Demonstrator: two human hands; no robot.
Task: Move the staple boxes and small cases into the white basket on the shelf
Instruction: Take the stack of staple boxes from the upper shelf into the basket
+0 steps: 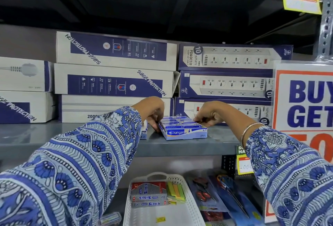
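A blue and white Kangaro staple box pack [183, 128] rests on the grey upper shelf [180, 146]. My left hand [153, 112] grips its left side and my right hand [209, 114] grips its right side. Another small blue staple box [144, 133] stands just left of the pack, partly hidden by my left sleeve. On the shelf below lies the white basket [192, 206]. It holds red and grey Softek boxes [149, 194] and a green and orange case [175, 192].
Stacked surge protector boxes [115, 79] and power strip boxes [227, 83] fill the shelf behind the pack. A BUY GET sign [306, 99] stands at the right. Packaged scissors [227, 198] lie right of the basket. A small clear case [110, 218] lies left of it.
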